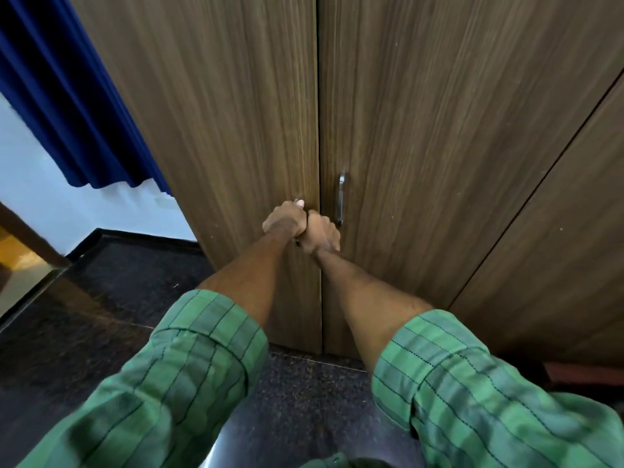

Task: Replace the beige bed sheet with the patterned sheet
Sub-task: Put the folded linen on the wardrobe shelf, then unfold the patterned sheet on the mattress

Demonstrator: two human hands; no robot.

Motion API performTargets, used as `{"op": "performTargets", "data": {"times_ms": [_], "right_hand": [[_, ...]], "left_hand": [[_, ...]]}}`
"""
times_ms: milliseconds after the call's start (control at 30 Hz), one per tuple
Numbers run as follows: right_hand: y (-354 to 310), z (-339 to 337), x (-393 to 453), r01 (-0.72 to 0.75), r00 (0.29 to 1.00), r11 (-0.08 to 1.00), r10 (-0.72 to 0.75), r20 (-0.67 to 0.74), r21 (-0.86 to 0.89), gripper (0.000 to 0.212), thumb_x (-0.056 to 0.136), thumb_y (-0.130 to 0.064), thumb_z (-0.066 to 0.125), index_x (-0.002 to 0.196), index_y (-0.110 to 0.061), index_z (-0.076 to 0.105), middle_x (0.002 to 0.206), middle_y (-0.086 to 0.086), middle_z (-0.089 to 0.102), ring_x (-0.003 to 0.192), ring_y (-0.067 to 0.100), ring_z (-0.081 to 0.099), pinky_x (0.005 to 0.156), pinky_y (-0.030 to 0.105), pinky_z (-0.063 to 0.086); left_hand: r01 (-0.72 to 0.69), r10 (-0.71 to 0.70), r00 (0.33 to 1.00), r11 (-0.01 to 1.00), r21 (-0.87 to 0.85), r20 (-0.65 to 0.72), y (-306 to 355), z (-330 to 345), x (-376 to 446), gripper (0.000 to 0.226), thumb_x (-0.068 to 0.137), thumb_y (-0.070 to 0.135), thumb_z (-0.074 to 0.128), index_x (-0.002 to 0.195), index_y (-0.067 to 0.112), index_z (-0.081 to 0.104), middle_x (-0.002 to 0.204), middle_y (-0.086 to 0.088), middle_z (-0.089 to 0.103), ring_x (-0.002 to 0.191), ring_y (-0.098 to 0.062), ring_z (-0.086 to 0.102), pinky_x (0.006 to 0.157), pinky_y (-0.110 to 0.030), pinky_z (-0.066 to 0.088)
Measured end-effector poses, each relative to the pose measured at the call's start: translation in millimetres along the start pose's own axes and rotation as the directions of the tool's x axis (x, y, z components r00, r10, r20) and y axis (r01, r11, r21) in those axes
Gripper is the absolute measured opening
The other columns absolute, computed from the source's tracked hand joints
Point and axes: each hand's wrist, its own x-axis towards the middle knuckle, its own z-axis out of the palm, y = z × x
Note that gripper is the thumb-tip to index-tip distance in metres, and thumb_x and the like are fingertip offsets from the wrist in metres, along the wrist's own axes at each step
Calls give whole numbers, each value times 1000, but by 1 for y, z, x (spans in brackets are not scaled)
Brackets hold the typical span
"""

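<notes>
Curtain (67, 96) left of wardrobe doors (439, 130)

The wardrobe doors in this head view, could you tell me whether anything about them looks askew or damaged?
Nothing stands out: the wardrobe doors meet evenly at the seam, the metal handle looks straight, and both hands are bunched at the seam.

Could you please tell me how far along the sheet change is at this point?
Nothing looks done yet: no bed or sheet is in view. In hand: the left hand and right hand are curled together at the seam of the closed wardrobe doors, beside the metal handle; what they grip is hidden. Left: opening the wardrobe, then the whole sheet swap.
</notes>
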Motion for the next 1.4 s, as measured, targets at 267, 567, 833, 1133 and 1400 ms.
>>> {"op": "performTargets", "data": {"times_ms": [267, 567, 833, 1133, 1400], "right_hand": [[8, 7, 19, -43, 998, 999, 45, 45, -30, 25, 97, -24, 62, 120, -15, 55, 120, 14, 67, 113, 37, 65, 83, 44, 51], [13, 22, -5, -52, 997, 998, 54, -51, 38, 26, 97, -27, 58, 120, -15, 57, 116, 13, 69, 109, 36, 66, 89, 44, 54], [-15, 68, -41, 4, 987, 1000, -7, 159, 20, 21, 93, -35, 62, 104, -19, 68, 113, 11, 72, 112, 35, 66, 88, 37, 54], [-108, 181, -143, 342, 798, 940, -291, 528, 0, 24, 91, -38, 64, 107, -20, 70, 116, 11, 71, 112, 36, 66, 90, 42, 56], [-224, 287, -293, 651, 435, 747, -511, 742, 134, 21, 91, -41, 65, 98, -22, 70, 108, 8, 71, 106, 32, 66, 79, 34, 51]], "left_hand": [[-200, 199, 980, 979, 47, 24, -13, 18, 29, 35, 102, 37, 36, 121, 21, 61, 124, -8, 64, 112, -32, 62, 84, -40, 45], [-182, 182, 981, 983, -15, 70, -59, 34, -10, 38, 106, 40, 39, 121, 15, 64, 122, -14, 67, 114, -35, 63, 91, -45, 52], [17, -14, 998, 999, -51, 63, -134, 31, -63, 30, 99, 35, 51, 118, 29, 73, 120, -8, 71, 110, -32, 67, 88, -39, 54], [405, -407, 913, 906, -124, 6, -299, 4, -170, 21, 98, 33, 57, 111, 25, 72, 112, -8, 71, 102, -30, 67, 86, -39, 53], [711, -761, 642, 637, -299, -95, -476, -25, -308, 34, 98, 40, 49, 71, 25, 61, 92, -7, 73, 89, -30, 68, 79, -41, 57]]}}
